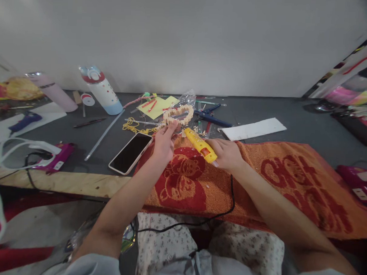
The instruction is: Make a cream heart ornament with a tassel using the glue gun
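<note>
My right hand [227, 154] is wrapped round a yellow hot glue gun [198, 144], its nozzle pointing away and to the left. A black cord runs down from it over the towel's edge. Fingers pinched, my left hand [164, 144] holds the near edge of a ring [187, 110] built from small pale wooden pieces. The nozzle is close to the ring's near right side; whether they touch I cannot tell. Under both hands lies an orange and red towel [216, 185].
Left of the towel lies a phone [131, 153]. Behind are blue-handled pliers [213, 116], yellow paper [157, 106] and a white strip [253, 129]. Two bottles, one spotted [104, 91], stand at the left, near a blue glue gun [24, 121] and a purple power strip [56, 158].
</note>
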Action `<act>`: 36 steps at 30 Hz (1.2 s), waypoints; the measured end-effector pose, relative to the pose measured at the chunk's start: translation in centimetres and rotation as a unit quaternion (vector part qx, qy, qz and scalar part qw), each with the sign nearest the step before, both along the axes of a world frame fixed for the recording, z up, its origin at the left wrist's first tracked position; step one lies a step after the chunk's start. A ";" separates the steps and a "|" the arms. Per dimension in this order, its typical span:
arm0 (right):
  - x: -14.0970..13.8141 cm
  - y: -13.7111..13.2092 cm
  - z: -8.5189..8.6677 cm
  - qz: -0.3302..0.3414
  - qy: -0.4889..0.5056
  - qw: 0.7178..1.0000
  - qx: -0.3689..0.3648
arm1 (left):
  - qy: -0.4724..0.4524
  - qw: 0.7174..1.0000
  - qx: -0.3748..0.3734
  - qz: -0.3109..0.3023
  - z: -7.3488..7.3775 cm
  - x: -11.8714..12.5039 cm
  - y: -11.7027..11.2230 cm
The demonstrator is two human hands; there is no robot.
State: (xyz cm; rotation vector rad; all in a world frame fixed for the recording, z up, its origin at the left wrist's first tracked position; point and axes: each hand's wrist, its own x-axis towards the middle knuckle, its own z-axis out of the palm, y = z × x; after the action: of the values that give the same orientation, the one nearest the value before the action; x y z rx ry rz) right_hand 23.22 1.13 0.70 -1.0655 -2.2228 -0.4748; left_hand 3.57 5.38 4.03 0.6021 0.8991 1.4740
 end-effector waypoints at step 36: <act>-0.1 -0.1 -0.2 0.044 0.024 0.997 0.051 | 0.008 1.000 0.008 0.007 -0.4 -0.3 0.2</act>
State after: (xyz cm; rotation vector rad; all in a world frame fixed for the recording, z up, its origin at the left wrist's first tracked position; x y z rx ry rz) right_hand 23.10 1.01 0.47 -0.9130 -2.1692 -0.5132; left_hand 3.25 5.55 3.62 0.6217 0.9051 1.4921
